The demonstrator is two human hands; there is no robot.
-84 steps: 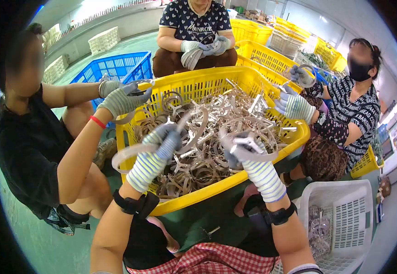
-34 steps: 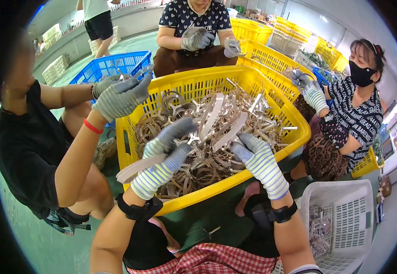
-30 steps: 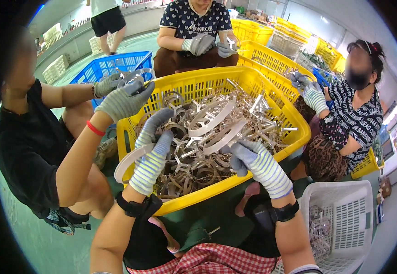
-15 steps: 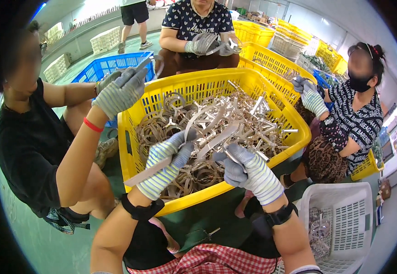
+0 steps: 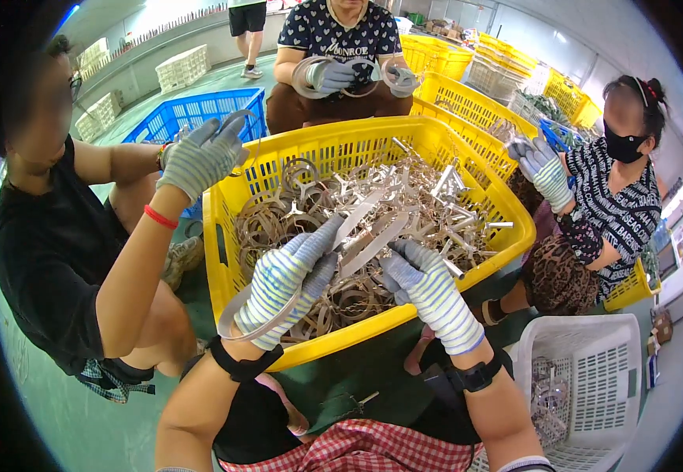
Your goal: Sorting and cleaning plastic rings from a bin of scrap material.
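Observation:
My left hand [image 5: 290,275], in a striped grey-palmed glove, is closed on a thin metal band. The band [image 5: 274,326] curves below that hand and round the wrist side. Past its fingertips, pale metal strips [image 5: 374,245] slant up over the pile; whether they join the held band is hidden. My right hand [image 5: 434,295], gloved alike, has its fingers bent and pressed together beside the strips' lower ends. What it pinches, if anything, I cannot make out. Both hands are over the near side of a yellow crate [image 5: 341,340] with metal rings and silvery three-armed pieces [image 5: 303,189].
Three co-workers in gloves sit round the crate: left, far side and right. A white crate [image 5: 616,326] with some metal parts stands by my right leg. Behind are a blue crate [image 5: 200,101] and more yellow crates [image 5: 475,98].
The band at my left hand has turned from a straight-looking strip into a curve under the wrist. My left fingers have stretched upward. The far co-worker's hands have spread apart with rings.

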